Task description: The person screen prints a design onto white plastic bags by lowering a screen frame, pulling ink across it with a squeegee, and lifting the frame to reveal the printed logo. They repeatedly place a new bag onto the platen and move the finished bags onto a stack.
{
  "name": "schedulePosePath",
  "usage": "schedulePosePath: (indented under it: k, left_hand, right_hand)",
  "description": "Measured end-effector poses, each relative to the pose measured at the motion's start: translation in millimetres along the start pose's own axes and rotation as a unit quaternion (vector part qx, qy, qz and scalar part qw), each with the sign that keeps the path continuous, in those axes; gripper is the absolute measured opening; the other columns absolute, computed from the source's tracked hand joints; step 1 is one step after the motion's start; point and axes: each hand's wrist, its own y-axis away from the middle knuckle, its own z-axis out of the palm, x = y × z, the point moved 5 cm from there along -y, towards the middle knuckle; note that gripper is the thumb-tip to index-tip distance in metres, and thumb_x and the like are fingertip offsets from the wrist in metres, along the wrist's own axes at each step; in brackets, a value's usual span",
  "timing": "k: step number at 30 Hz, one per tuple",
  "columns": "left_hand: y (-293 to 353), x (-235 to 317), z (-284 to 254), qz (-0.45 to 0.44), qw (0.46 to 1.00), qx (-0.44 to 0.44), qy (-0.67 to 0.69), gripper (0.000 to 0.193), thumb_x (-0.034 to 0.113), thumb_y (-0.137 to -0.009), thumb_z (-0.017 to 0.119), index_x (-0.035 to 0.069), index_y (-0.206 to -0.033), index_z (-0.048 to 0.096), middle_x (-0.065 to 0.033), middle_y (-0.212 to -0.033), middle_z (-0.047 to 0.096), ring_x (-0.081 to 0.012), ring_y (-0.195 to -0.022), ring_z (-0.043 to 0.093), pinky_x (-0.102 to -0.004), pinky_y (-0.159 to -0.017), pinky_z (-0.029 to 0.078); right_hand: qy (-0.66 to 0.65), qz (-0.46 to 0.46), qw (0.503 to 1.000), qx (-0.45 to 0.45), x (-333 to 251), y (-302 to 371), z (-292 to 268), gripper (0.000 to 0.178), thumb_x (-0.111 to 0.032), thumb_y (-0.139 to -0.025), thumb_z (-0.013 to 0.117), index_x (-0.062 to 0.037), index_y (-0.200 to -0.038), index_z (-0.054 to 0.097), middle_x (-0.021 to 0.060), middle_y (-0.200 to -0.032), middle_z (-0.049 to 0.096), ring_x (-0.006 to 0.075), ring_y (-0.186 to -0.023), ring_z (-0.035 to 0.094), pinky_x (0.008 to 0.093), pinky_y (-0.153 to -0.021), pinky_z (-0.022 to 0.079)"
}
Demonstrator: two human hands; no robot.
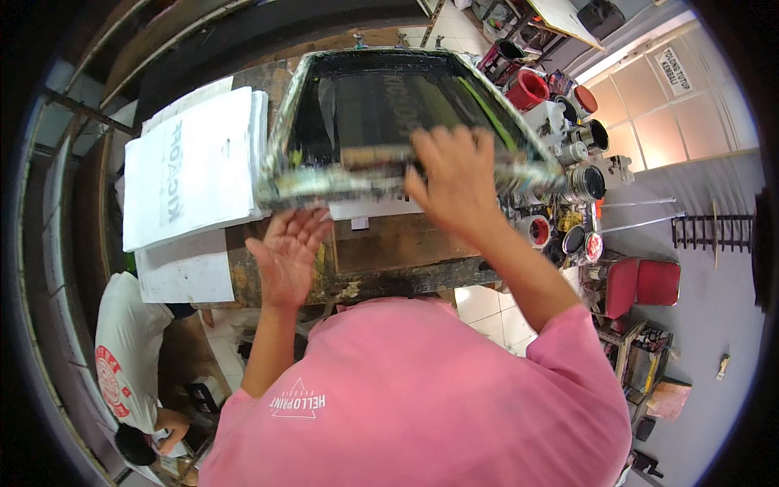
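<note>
A printing screen (pixel 527 134) in a paint-smeared frame lies in front of me, its near edge tilted up off the table and blurred by motion. Inside it, near the front edge, is a wooden-handled squeegee (pixel 375 156). My right hand (pixel 456 174) reaches over that near edge with curled fingers, closed on the squeegee's right end; part of the grip is smeared. Palm up, my left hand (pixel 290 253) is spread just below the front left corner of the frame, and its fingertips may touch the underside. A strip of white sheet (pixel 369 209) shows beneath the frame.
A stack of printed white bags or sheets (pixel 195 170) sits left of the frame. Paint tins and tubs (pixel 583 183) crowd the right side, with a red bucket (pixel 527 88). A red chair (pixel 641 284) stands beyond. Another person (pixel 126 349) bends down at lower left.
</note>
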Motion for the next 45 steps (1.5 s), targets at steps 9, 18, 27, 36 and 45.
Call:
schedulePosePath:
  k: [9, 18, 27, 36, 45]
  left_hand:
    - [-9, -111, -112, -0.107, 0.372, 0.058, -0.92, 0.105, 0.087, -0.091, 0.031, 0.013, -0.165, 0.028, -0.0325, -0.168, 0.011, -0.0505, -0.157, -0.002, -0.0775, -0.112, -0.014]
    - [-53, -99, -61, -0.06, 0.491, 0.083, -0.865, 0.104, 0.076, -0.093, 0.05, -0.005, -0.156, 0.037, -0.0203, -0.166, 0.031, -0.0416, -0.156, 0.022, -0.0741, -0.118, -0.001]
    - [-52, -109, -51, -0.152, 0.431, 0.09, -0.885, 0.1, 0.07, -0.093, 0.057, -0.005, -0.157, 0.035, -0.019, -0.168, 0.027, -0.0527, -0.152, 0.02, -0.0794, -0.112, 0.017]
    - [-39, -101, -56, -0.174, 0.391, 0.092, -0.899, 0.103, 0.072, -0.093, 0.053, -0.004, -0.159, 0.033, -0.0114, -0.172, 0.019, -0.0509, -0.155, 0.009, -0.0831, -0.11, 0.013]
    - [-106, -79, -29, 0.098, 0.582, 0.068, -0.804, 0.051, 0.02, -0.104, 0.056, -0.008, -0.145, 0.05, -0.0272, -0.156, 0.044, -0.0434, -0.147, 0.04, -0.0535, -0.12, 0.033]
  right_hand:
    - [-0.006, -0.034, 0.989, 0.145, 19, -67, -34, 0.031, -0.04, -0.086, 0.068, -0.0091, -0.089, 0.066, 0.0067, -0.081, 0.064, 0.0264, -0.082, 0.061, 0.0468, -0.086, 0.04]
    - [-0.027, -0.028, 0.987, 0.157, 36, -106, -51, 0.034, -0.041, -0.087, 0.068, -0.0071, -0.084, 0.068, 0.0082, -0.076, 0.065, 0.0272, -0.076, 0.063, 0.0458, -0.082, 0.04]
    - [-0.035, -0.02, 0.989, 0.143, 43, -126, -60, 0.035, -0.042, -0.087, 0.068, -0.006, -0.086, 0.069, 0.0088, -0.076, 0.065, 0.0283, -0.075, 0.064, 0.0455, -0.08, 0.04]
    - [-0.028, -0.018, 0.989, 0.144, 37, -109, -54, 0.034, -0.04, -0.088, 0.067, -0.0061, -0.092, 0.07, 0.0093, -0.079, 0.067, 0.03, -0.08, 0.064, 0.0462, -0.08, 0.04]
    - [-0.017, -0.016, 0.986, 0.164, 31, -99, -54, 0.036, -0.041, -0.09, 0.065, -0.0052, -0.088, 0.07, 0.011, -0.078, 0.067, 0.031, -0.078, 0.065, 0.0459, -0.083, 0.039]
